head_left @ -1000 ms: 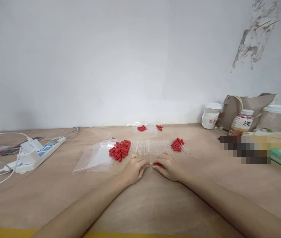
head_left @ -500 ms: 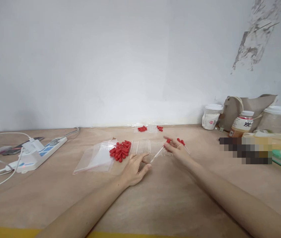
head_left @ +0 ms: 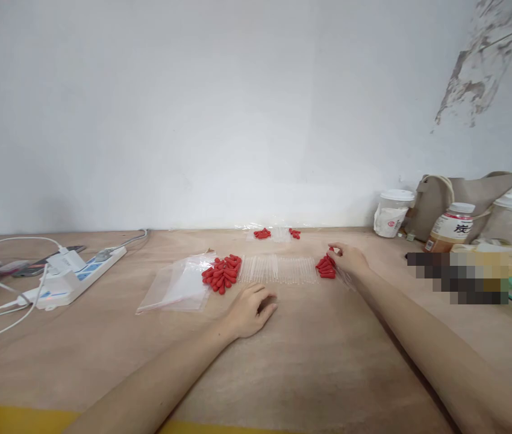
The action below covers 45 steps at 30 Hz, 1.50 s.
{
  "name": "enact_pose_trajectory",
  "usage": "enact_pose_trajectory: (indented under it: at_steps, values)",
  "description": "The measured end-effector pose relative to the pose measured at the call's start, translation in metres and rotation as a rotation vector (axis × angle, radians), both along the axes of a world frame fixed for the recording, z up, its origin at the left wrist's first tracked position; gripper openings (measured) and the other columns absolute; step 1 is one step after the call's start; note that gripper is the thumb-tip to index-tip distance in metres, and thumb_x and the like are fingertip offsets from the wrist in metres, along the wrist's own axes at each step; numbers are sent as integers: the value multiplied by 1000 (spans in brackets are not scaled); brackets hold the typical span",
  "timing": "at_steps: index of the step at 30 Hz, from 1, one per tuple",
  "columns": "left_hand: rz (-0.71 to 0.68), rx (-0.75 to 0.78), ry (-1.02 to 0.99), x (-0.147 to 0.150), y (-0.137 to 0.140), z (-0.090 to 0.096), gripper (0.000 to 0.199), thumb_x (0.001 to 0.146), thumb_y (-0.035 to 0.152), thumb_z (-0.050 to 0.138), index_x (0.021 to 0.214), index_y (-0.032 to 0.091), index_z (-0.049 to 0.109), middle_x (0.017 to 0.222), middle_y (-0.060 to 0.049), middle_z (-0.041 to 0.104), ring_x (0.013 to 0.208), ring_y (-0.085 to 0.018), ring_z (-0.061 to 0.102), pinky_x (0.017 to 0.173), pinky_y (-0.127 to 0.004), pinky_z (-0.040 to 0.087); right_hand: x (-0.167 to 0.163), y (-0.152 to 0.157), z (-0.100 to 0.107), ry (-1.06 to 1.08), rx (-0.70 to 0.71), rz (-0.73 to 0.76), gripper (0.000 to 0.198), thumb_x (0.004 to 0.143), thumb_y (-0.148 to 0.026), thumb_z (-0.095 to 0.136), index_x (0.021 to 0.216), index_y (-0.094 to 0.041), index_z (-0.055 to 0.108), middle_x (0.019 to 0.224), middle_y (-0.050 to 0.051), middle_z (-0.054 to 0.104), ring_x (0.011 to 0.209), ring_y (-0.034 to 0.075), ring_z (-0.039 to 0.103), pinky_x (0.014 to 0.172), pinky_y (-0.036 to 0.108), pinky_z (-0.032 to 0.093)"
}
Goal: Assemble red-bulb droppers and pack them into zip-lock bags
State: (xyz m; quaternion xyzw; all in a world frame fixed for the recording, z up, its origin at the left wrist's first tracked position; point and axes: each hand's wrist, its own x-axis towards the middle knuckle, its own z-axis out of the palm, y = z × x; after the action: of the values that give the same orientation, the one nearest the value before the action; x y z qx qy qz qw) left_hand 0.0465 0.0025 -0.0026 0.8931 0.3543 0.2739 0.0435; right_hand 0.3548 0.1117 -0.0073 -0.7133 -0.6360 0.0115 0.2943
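My left hand point(head_left: 252, 310) rests on the table, fingers loosely curled and thumb apart, with nothing in it. Just beyond it lie a heap of red rubber dropper bulbs point(head_left: 220, 274) and a row of thin clear tubes point(head_left: 278, 269). My right hand point(head_left: 347, 259) is at the right end of the row, its fingertips pinched on the red bulb of a dropper point(head_left: 330, 249). Under those fingers lies a group of droppers point(head_left: 326, 268) with red bulbs pointing left; their clear stems are partly hidden by the hand.
Clear plastic bags point(head_left: 174, 283) lie left of the bulbs. More red bulbs point(head_left: 262, 233) sit in bags by the wall. A power strip point(head_left: 84, 280) with cables is on the left. A lidded cup point(head_left: 394, 214), a bottle point(head_left: 452, 226) and a bag point(head_left: 432, 196) stand at the right.
My right hand has moved right with the dropper, from in front of the tubes to the dropper group. My left hand no longer touches the dropper's stem and stays nearly in place.
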Motion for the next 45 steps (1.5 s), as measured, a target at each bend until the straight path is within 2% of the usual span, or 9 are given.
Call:
enact_pose_trajectory:
  at_steps: [8,11,15,18,25,30,34,39,45]
  values:
    - [-13,19,1,0,0,0,15,81,23,46,91,18,56,85,-4,57,82,-18,52,75,-29,41,7,-4,-6,45,68,24,41,74,-42,46,109,-22,55,73,3,63,70,17,57,60,26,36]
    - [-13,18,1,0,0,0,14,81,23,46,90,18,56,84,-4,57,82,-17,52,74,-29,41,7,-15,-1,74,107,33,37,73,-43,48,101,-20,57,70,2,61,66,15,55,57,24,35]
    - [-11,25,4,0,0,1,15,81,24,46,90,18,56,84,-4,57,82,-17,53,74,-29,41,2,-34,10,-9,54,340,28,69,-44,53,79,-19,61,69,0,60,62,13,52,55,23,35]
    - [-12,27,6,0,0,1,15,81,24,46,90,18,57,85,-5,57,83,-17,53,75,-29,41,-1,-46,13,-122,35,541,24,66,-43,59,74,-20,61,75,1,61,70,15,53,61,25,36]
    - [-3,18,4,1,-1,0,15,81,24,46,89,19,57,85,-4,58,84,-17,51,76,-30,39,-5,-51,8,-259,121,552,12,73,-31,54,72,-21,61,76,2,60,77,18,51,69,30,36]
    - [273,124,-61,1,2,2,13,78,29,51,82,21,60,86,-4,57,88,-21,47,79,-37,30,-17,-61,17,-205,186,637,10,74,-27,53,72,-20,60,79,3,60,77,17,51,70,30,37]
    - [443,158,-34,10,25,7,14,76,33,53,76,20,59,88,-5,55,91,-24,43,79,-39,27,-45,-87,19,-158,191,736,9,76,-25,53,73,-19,59,76,4,59,77,17,51,71,31,38]
    - [614,97,25,39,64,16,31,72,49,52,79,20,60,91,-9,55,94,-27,42,81,-43,26,-73,-117,6,-154,226,740,10,79,-24,49,76,-19,57,75,4,58,76,16,50,70,31,37]
    - [799,6,117,62,90,17,44,68,54,51,83,14,61,99,-16,54,98,-32,42,83,-42,26,-73,-119,-4,-108,250,740,12,81,-25,47,78,-20,57,77,4,57,74,16,51,67,29,39]
